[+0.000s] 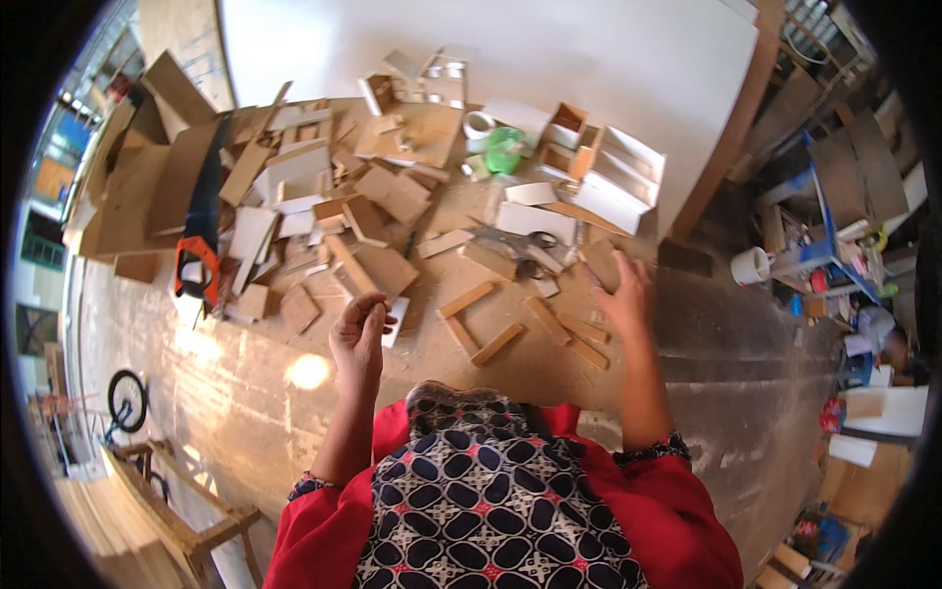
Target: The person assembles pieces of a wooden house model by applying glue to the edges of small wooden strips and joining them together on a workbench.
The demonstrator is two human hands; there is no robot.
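My left hand (359, 339) is raised near the table's front edge with its fingers pinched together. Whatever they hold, if anything, is too small to make out. At the table's right side, my right hand (629, 297) has its thumb and fingers about the edges of a small brown wooden block (600, 261). Between my hands lie a U-shaped frame of wooden strips (458, 332) and several loose strips (547, 320). Beyond them, scissors (530, 241) with dark handles lie among wood offcuts (488, 261).
Wood scraps (392, 191) are heaped at left, beside an orange-handled handsaw (196, 270). Farther back are a tape roll (479, 126), a green plastic bundle (504, 150) and a white divided box (622, 177). A wooden frame (211, 530) stands at lower left; a person (876, 329) is far right.
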